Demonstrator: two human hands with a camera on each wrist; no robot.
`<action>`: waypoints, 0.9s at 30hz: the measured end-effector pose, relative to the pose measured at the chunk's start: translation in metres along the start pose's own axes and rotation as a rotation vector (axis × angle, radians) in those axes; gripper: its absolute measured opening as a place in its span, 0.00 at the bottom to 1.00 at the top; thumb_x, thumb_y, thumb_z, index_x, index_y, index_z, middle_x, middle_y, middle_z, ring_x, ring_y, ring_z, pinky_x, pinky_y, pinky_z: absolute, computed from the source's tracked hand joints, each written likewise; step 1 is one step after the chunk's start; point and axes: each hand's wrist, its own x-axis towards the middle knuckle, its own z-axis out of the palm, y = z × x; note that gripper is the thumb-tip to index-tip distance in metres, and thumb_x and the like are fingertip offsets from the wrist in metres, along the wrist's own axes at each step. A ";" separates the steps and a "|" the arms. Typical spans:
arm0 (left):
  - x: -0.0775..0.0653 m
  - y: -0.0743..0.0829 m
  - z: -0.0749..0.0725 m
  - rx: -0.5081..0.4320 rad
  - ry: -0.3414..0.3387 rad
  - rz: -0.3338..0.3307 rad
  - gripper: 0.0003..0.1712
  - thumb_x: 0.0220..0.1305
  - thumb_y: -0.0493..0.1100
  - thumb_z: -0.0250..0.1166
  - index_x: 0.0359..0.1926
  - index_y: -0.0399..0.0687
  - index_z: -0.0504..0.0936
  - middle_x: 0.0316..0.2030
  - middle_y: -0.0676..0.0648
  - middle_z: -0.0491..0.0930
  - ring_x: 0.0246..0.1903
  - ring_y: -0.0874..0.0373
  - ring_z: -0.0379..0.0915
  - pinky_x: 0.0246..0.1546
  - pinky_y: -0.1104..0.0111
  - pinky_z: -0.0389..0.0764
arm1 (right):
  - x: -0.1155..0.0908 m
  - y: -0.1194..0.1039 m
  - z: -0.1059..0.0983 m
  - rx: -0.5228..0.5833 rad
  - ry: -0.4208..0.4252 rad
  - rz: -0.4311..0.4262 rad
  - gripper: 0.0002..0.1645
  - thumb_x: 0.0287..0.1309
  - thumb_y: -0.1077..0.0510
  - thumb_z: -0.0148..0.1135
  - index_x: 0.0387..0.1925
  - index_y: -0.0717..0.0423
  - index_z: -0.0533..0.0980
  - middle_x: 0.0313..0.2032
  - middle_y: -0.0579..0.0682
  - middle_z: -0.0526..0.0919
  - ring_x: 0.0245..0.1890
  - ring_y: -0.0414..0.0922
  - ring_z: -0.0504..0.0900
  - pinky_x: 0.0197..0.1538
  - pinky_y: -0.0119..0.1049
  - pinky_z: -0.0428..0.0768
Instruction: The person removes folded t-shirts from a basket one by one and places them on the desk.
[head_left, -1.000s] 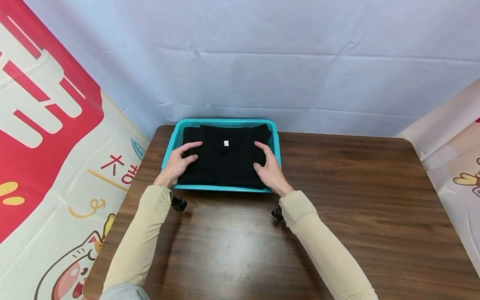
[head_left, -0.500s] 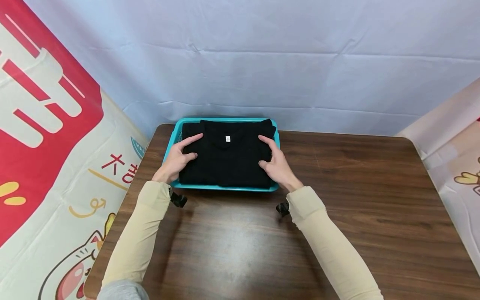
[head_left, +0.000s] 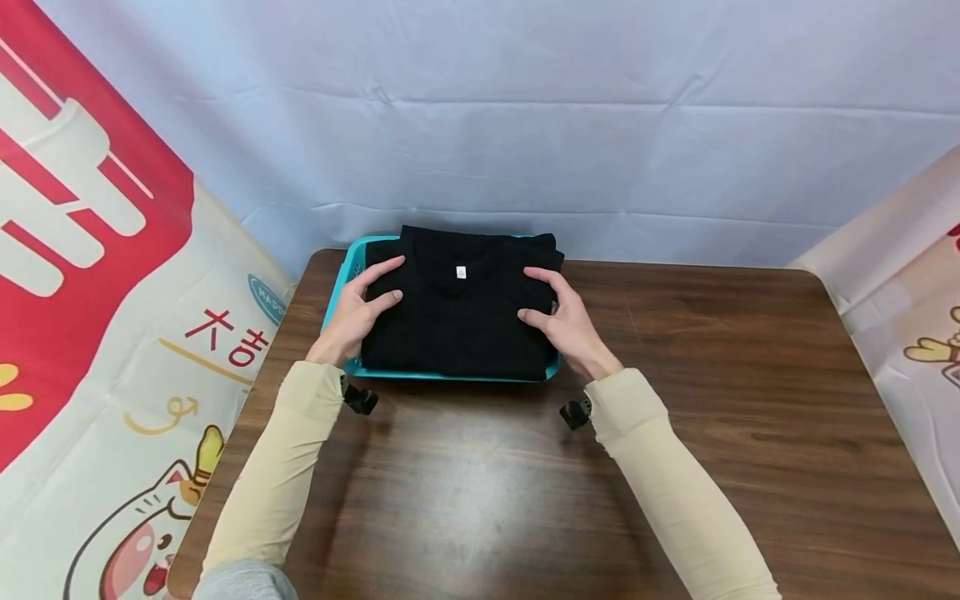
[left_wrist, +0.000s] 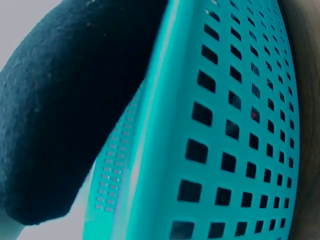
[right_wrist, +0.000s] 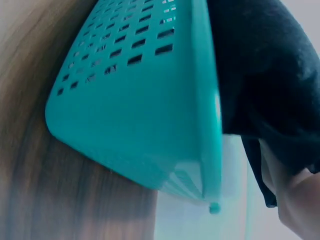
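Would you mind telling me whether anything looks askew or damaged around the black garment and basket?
Slightly: in the head view, the black garment, held by left hand and right hand, sits off-centre over the teal basket, hiding most of its right rim while the left rim partly shows. No damage is visible.

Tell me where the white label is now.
In the head view, the white label is on the upper middle of the black garment, between the left hand and the right hand.

One left hand (head_left: 351, 317) and one right hand (head_left: 567, 323), two beige sleeves (head_left: 273, 467), two black wrist cameras (head_left: 362, 401), at least one black shirt (head_left: 457, 325), one white tag (head_left: 461, 272), one turquoise basket (right_wrist: 135, 115) and one brown table (head_left: 712, 358) are seen.
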 end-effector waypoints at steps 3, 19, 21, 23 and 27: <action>0.000 0.002 0.002 -0.003 -0.006 0.007 0.28 0.68 0.40 0.60 0.67 0.63 0.70 0.69 0.52 0.62 0.53 0.55 0.72 0.47 0.69 0.79 | -0.001 -0.003 -0.002 -0.002 0.002 0.009 0.36 0.59 0.63 0.62 0.68 0.46 0.63 0.67 0.52 0.64 0.60 0.51 0.70 0.61 0.47 0.71; 0.003 0.016 0.015 0.092 -0.123 -0.019 0.29 0.67 0.40 0.61 0.67 0.63 0.70 0.69 0.56 0.62 0.64 0.54 0.64 0.59 0.59 0.74 | -0.009 -0.005 -0.027 -0.094 -0.006 0.013 0.37 0.60 0.67 0.59 0.69 0.46 0.62 0.67 0.55 0.64 0.59 0.55 0.72 0.59 0.49 0.72; 0.002 0.019 0.016 0.080 -0.136 -0.029 0.30 0.67 0.39 0.61 0.68 0.63 0.70 0.70 0.56 0.61 0.65 0.54 0.63 0.59 0.59 0.74 | -0.010 -0.004 -0.031 -0.084 -0.011 0.022 0.37 0.60 0.67 0.58 0.69 0.46 0.61 0.68 0.54 0.63 0.60 0.54 0.71 0.59 0.47 0.72; 0.000 0.024 0.018 0.096 -0.150 -0.027 0.30 0.67 0.37 0.60 0.68 0.59 0.70 0.71 0.54 0.60 0.69 0.56 0.57 0.61 0.58 0.71 | -0.011 -0.004 -0.036 -0.074 -0.013 0.027 0.38 0.61 0.68 0.58 0.70 0.47 0.61 0.68 0.55 0.63 0.61 0.54 0.71 0.58 0.45 0.73; -0.004 0.034 0.025 0.137 -0.181 -0.032 0.27 0.67 0.34 0.59 0.66 0.51 0.72 0.71 0.52 0.61 0.62 0.59 0.61 0.58 0.59 0.69 | -0.014 -0.004 -0.044 -0.088 -0.006 0.024 0.38 0.60 0.70 0.56 0.70 0.48 0.61 0.69 0.55 0.62 0.63 0.53 0.69 0.58 0.42 0.72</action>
